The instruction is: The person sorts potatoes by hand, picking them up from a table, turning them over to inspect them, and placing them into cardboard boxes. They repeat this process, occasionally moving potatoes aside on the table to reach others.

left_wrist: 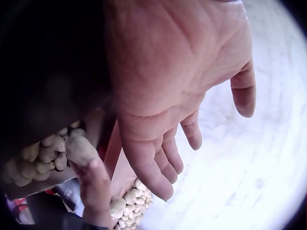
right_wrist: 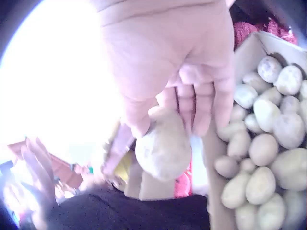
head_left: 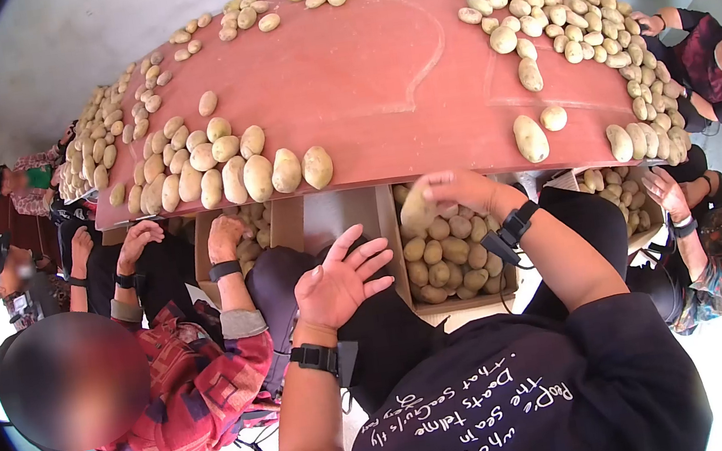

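In the head view my right hand (head_left: 466,191) holds a potato (head_left: 417,209) over a cardboard box of potatoes (head_left: 451,255) below the table edge. The right wrist view shows that potato (right_wrist: 163,146) pinched between thumb and fingers of the right hand (right_wrist: 168,62), beside the box's potatoes (right_wrist: 264,148). My left hand (head_left: 341,281) is raised palm up, left of the box, fingers spread, with nothing in it. Seen from the left wrist, the left hand (left_wrist: 168,86) has its fingers extended, and the other hand with its potato (left_wrist: 80,149) appears lower left.
A red table (head_left: 343,91) carries potatoes in rows and heaps along its edges. Two potatoes (head_left: 531,138) (head_left: 553,118) lie near its front right. People sit on both sides, one in a red patterned top (head_left: 180,377) at left. Further potato boxes (head_left: 288,226) stand under the table edge.
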{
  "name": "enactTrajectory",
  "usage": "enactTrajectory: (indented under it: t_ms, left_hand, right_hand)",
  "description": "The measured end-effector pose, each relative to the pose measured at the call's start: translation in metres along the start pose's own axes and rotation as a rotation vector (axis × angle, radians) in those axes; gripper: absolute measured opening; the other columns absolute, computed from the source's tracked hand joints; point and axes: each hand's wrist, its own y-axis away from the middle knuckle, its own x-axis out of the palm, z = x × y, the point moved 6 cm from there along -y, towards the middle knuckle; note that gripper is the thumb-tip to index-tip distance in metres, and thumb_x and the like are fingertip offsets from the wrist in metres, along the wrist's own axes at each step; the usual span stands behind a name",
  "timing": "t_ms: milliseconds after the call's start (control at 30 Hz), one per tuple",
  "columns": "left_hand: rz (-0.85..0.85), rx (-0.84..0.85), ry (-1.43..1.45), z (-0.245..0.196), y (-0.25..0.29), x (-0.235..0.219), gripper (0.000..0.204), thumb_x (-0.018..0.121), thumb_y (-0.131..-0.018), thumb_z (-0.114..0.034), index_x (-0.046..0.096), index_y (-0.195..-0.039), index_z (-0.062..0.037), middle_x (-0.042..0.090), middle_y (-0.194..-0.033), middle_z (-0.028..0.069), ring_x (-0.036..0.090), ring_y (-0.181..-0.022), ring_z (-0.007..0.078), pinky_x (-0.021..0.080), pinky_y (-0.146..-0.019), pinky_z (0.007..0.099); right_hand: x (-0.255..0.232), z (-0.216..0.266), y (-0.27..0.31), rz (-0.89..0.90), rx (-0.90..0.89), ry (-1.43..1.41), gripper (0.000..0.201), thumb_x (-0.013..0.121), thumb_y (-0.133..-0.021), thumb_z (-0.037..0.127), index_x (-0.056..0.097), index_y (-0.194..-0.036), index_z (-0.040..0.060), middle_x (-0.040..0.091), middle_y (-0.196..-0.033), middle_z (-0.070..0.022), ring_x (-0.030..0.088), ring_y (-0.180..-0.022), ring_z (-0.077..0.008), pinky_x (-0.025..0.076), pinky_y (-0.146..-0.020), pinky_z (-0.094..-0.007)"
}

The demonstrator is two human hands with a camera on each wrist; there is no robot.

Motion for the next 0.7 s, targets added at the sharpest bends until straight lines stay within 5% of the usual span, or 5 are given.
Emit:
enactTrajectory:
  t_ms: [100, 367, 467, 567, 700]
  left_hand:
    - [0.012, 0.008, -0.004, -0.002, 0.002, 0.001, 0.089, 0.065, -0.079, -0.045, 0.025, -0.15, -0.0085, 0.035, -0.146, 0.0252, 0.037, -0.136, 0.038, 0.037, -0.106, 0.0544]
    - [0.033, 0.016, 0.011, -0.005, 0.004, 0.0, 0.085, 0.064, -0.08, -0.044, 0.027, -0.149, -0.0107, 0.036, -0.146, 0.0247, 0.037, -0.136, 0.0381, 0.037, -0.106, 0.055]
    - [0.025, 0.017, 0.013, -0.007, 0.004, 0.0, 0.086, 0.064, -0.079, -0.044, 0.027, -0.149, -0.0105, 0.037, -0.146, 0.0247, 0.037, -0.136, 0.0381, 0.038, -0.106, 0.0548]
    - [0.028, 0.017, 0.015, -0.009, 0.005, 0.001, 0.089, 0.064, -0.078, -0.044, 0.025, -0.149, -0.0078, 0.037, -0.146, 0.0249, 0.038, -0.135, 0.0376, 0.037, -0.107, 0.054]
    - [0.048, 0.021, 0.03, -0.012, 0.007, -0.001, 0.089, 0.063, -0.079, -0.042, 0.023, -0.15, -0.0064, 0.036, -0.146, 0.025, 0.038, -0.136, 0.0374, 0.036, -0.108, 0.054]
  right_hand:
    - [0.029, 0.037, -0.005, 0.081, -0.119, -0.625, 0.052, 0.059, -0.094, 0.026, 0.04, -0.14, 0.0109, 0.059, -0.113, -0.0081, 0.061, -0.103, -0.0231, 0.055, -0.078, -0.0371]
    - [0.044, 0.041, -0.099, -0.278, -0.018, 0.046, 0.054, 0.068, -0.086, 0.026, 0.042, -0.129, 0.0057, 0.056, -0.111, -0.0123, 0.059, -0.092, -0.0134, 0.051, -0.063, -0.0272]
    - [0.044, 0.062, -0.121, -0.36, -0.012, 0.222, 0.055, 0.07, -0.083, 0.031, 0.047, -0.124, 0.0019, 0.061, -0.107, -0.0131, 0.063, -0.093, -0.0202, 0.053, -0.068, -0.0325]
    - [0.035, 0.06, -0.139, -0.651, -0.269, 1.113, 0.055, 0.07, -0.082, 0.034, 0.053, -0.12, -0.0001, 0.065, -0.104, -0.0163, 0.064, -0.097, -0.0318, 0.053, -0.079, -0.0409]
    - [0.043, 0.072, -0.13, -0.524, -0.065, 1.058, 0.054, 0.069, -0.081, 0.037, 0.056, -0.118, -0.0002, 0.064, -0.112, -0.0195, 0.061, -0.104, -0.0378, 0.049, -0.089, -0.0442]
